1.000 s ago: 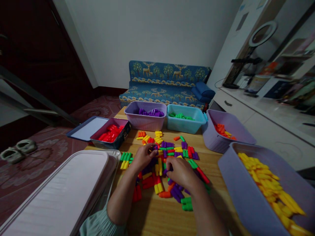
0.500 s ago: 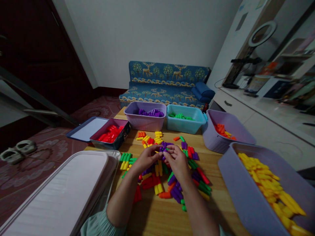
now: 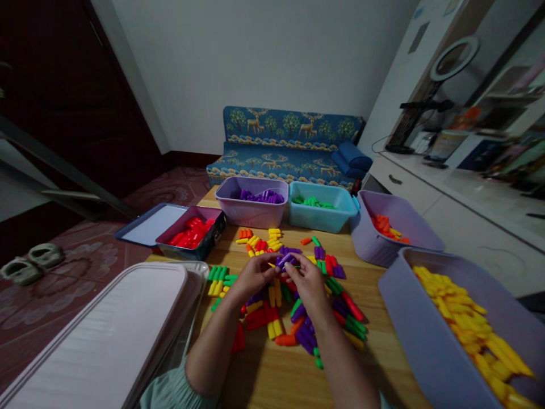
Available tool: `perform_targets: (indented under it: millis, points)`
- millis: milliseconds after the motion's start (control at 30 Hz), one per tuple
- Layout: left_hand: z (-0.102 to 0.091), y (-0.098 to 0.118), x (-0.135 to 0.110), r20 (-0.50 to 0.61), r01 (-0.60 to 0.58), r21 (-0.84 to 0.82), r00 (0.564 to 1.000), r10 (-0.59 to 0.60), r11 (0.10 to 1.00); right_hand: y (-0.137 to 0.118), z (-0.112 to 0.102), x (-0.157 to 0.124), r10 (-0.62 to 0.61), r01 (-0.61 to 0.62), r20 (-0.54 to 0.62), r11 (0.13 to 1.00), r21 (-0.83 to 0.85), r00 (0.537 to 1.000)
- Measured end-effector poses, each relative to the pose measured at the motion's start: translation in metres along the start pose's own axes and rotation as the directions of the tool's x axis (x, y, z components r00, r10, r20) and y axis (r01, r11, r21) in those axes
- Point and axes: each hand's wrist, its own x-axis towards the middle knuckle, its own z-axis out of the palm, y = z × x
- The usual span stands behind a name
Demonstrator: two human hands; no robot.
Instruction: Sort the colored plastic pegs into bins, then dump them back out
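Note:
Purple plastic building pegs [image 3: 285, 261] are held between the fingertips of both hands, over the middle of a loose pile. My left hand [image 3: 255, 276] grips them from the left with thumb and fingers closed. From the other side, my right hand [image 3: 307, 279] pinches the same pegs. Whether they are joined together I cannot tell, since fingers cover part of them. Below and around the hands lie red, yellow, green, orange and purple pegs, among them an orange peg [image 3: 285, 339] and a block of green and yellow pegs [image 3: 217, 280].
Along the back of the wooden table [image 3: 272, 375] stand a purple bin [image 3: 251, 213] and a turquoise bin [image 3: 321, 218]. A tin of red pegs [image 3: 189, 250] is at left, near a pale lid [image 3: 97, 335]. Two more bins, one with yellow pegs [image 3: 455, 307], line the right.
The purple pegs have been turned between my fingertips and now lie slanted, side by side. Both hands stay in nearly the same place.

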Motion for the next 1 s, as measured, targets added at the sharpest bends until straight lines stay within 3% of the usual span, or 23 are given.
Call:
perform_targets:
  millis: [233, 600, 800, 900, 1000]
  points:
    - [-0.001, -0.003, 0.004, -0.152, 0.067, -0.142, 0.984, -0.089, 0.988, -0.005, 0.001, -0.002, -0.004, 0.005, 0.027, 0.999, -0.054, 1.0]
    - [0.002, 0.0, 0.006, -0.174, 0.025, -0.17, 0.983, -0.055, 0.985, -0.001, 0.004, -0.002, -0.019, 0.021, 0.045, 0.998, -0.061, 0.999]
    - [0.002, 0.002, 0.006, -0.279, 0.04, -0.335, 0.95, -0.14, 0.941, -0.004, 0.017, -0.001, 0.036, -0.043, 0.058, 0.992, 0.119, 0.998]
    - [-0.001, 0.007, 0.012, -0.288, 0.027, -0.509, 0.937, -0.2, 0.86, -0.01, 0.027, 0.01, 0.07, -0.084, 0.07, 0.969, 0.234, 0.995]
    - [-0.009, 0.025, 0.027, -0.315, -0.031, -0.631, 0.923, -0.22, 0.775, -0.029, 0.038, 0.031, 0.061, -0.086, 0.086, 0.944, 0.32, 0.994]
